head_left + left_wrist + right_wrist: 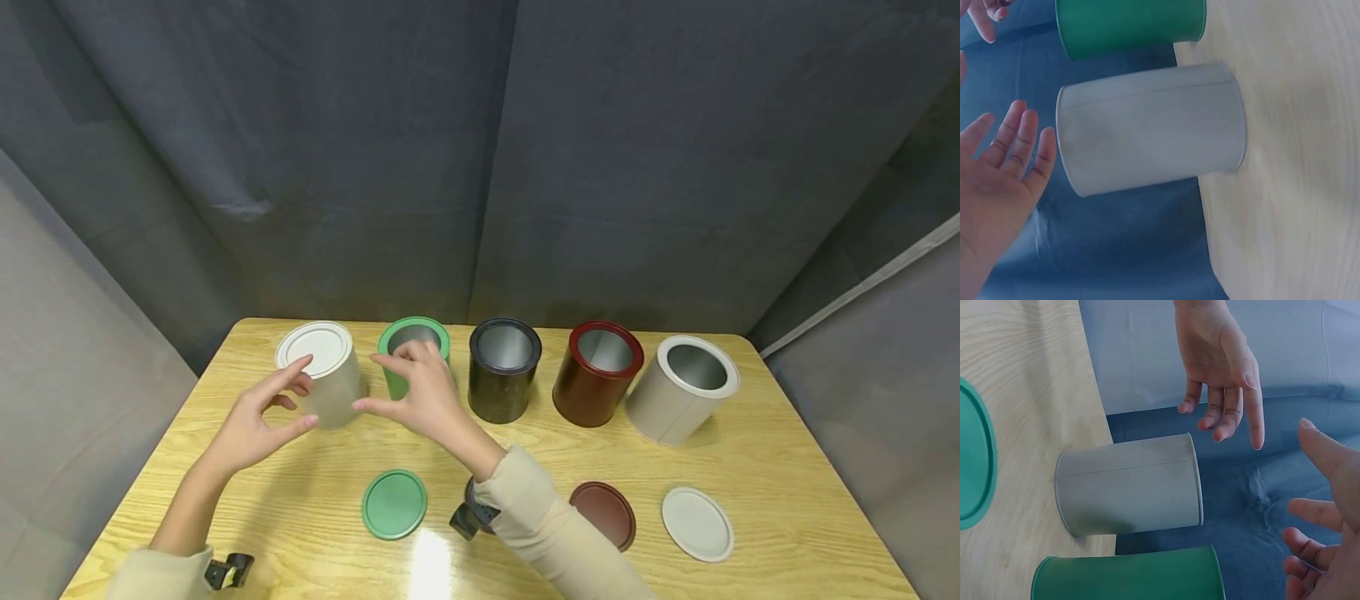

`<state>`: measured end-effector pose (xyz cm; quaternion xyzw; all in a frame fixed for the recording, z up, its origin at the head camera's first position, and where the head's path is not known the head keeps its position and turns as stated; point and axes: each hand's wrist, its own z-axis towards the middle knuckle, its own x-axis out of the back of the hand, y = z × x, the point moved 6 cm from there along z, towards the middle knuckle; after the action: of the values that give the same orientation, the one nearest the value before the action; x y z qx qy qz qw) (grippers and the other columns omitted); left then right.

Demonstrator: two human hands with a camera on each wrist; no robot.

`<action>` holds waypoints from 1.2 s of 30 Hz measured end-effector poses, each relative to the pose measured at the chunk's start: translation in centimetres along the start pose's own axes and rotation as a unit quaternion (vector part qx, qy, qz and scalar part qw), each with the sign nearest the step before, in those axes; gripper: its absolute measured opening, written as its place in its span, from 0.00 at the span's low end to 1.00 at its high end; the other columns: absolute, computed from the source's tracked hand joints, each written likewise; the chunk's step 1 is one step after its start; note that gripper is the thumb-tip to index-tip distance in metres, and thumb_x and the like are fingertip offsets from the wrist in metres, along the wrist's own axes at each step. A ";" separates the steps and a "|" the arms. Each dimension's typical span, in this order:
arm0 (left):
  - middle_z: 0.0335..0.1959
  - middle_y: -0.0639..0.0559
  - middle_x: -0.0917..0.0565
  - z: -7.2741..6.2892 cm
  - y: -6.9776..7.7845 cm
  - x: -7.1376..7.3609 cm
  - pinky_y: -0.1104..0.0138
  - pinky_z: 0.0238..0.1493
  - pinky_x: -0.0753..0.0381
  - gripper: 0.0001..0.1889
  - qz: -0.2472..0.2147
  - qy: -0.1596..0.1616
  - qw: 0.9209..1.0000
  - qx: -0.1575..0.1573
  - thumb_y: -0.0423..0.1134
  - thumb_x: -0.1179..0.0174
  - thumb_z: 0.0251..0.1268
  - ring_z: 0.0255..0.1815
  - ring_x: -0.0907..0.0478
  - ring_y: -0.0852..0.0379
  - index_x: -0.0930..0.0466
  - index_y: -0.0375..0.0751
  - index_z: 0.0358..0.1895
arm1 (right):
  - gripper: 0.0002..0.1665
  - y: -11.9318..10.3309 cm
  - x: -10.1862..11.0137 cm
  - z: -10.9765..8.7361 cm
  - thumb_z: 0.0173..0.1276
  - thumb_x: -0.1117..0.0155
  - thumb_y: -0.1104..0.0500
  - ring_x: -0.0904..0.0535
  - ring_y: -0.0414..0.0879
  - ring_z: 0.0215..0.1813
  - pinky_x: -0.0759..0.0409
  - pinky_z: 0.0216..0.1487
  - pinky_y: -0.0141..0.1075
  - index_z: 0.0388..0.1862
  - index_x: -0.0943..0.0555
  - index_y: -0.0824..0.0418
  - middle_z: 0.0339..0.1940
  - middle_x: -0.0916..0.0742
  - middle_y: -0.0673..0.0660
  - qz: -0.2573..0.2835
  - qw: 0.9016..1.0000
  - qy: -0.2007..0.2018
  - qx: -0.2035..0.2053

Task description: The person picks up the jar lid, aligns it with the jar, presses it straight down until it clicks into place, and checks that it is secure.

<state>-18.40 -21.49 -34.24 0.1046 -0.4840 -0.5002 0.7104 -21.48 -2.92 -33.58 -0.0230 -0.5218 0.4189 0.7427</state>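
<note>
At the far left stands a whitish can (335, 392) with a white lid (315, 348) seated in its top. My left hand (251, 425) hovers at its left, fingers spread and apart from it in the left wrist view. Over on the other side, my right hand (422, 390) is raised with thumb and forefinger parted, overlapping part of an uncovered green can (396, 383). Neither hand holds anything. The right wrist view shows both hands (1219, 369) above the level of the whitish can's top (1194, 481). A green lid (394, 504) lies on the table in front.
Along the back stand an open black can (498, 387), a dark red can (585, 387) and another whitish can (663, 408). Nearer lie a dark red lid (604, 512) and a white lid (697, 523). My right sleeve (555, 525) partly covers a dark lid. Grey curtains (375, 167) surround the table.
</note>
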 end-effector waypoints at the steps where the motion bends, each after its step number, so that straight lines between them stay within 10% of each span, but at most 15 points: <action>1: 0.40 0.55 0.25 -0.1 0.0 -0.2 0.71 0.35 0.26 0.37 -0.003 0.000 1.000 -0.003 0.16 0.34 0.36 0.39 0.28 0.56 0.35 0.23 0.59 | 0.37 0.1 0.0 -0.2 0.44 0.27 0.40 0.33 0.44 0.42 0.31 0.42 0.37 0.52 0.20 0.55 0.37 0.24 0.51 0.004 1.000 0.002 0.002; 10: 0.42 0.57 0.25 -1.1 0.3 -1.2 0.71 0.34 0.27 0.38 -0.024 0.005 0.999 -0.031 0.15 0.35 0.34 0.40 0.29 0.57 0.34 0.26 0.59 | 0.37 0.7 -0.2 -1.9 0.43 0.27 0.40 0.34 0.45 0.44 0.31 0.43 0.35 0.52 0.20 0.56 0.40 0.24 0.52 0.014 1.000 -0.006 0.003; 27: 0.45 0.53 0.26 -2.4 -0.2 -3.5 0.64 0.33 0.26 0.40 -0.036 -0.026 0.999 0.009 0.20 0.31 0.34 0.40 0.28 0.50 0.36 0.25 0.59 | 0.37 2.7 -1.7 -4.8 0.42 0.25 0.43 0.33 0.44 0.46 0.31 0.43 0.35 0.51 0.19 0.58 0.43 0.23 0.52 0.045 0.998 -0.028 0.030; 36: 0.48 0.50 0.26 -4.0 -3.9 -6.1 0.63 0.35 0.25 0.42 -0.032 -0.076 0.996 0.040 0.31 0.27 0.38 0.42 0.28 0.51 0.37 0.37 0.63 | 0.37 4.0 -2.5 -6.3 0.42 0.25 0.43 0.33 0.44 0.46 0.30 0.43 0.35 0.53 0.21 0.57 0.43 0.24 0.53 0.053 0.997 -0.046 0.025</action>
<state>-17.74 -19.74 -42.30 0.1102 -0.5530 -0.5091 0.6502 -19.12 0.58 -40.23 -0.0134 -0.5431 0.4713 0.6948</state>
